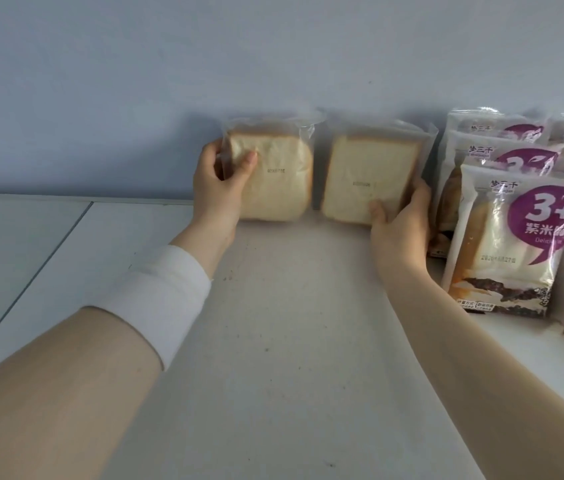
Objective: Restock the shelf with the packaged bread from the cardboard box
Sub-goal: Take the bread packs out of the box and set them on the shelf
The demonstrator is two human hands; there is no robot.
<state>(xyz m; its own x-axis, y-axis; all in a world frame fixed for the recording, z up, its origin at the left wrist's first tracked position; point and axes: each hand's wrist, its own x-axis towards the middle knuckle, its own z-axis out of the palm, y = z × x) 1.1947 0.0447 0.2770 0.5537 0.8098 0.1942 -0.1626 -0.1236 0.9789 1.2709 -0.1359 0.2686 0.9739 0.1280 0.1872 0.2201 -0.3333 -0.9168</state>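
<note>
A white wristband (163,299) wraps the left forearm over the pale shelf (291,341). Farther in, just left of the purple-printed packs (512,244), the right hand (400,226) grips the right bread pack (367,178) at its lower corner. Farther left of them, the left hand (218,188) clasps the left bread pack (273,174), thumb across its front. Both packs stand upright against the wall (273,64).

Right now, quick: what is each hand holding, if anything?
Left hand: grips the left bread pack by its left edge.
Right hand: grips the right bread pack at its lower right corner.
</note>
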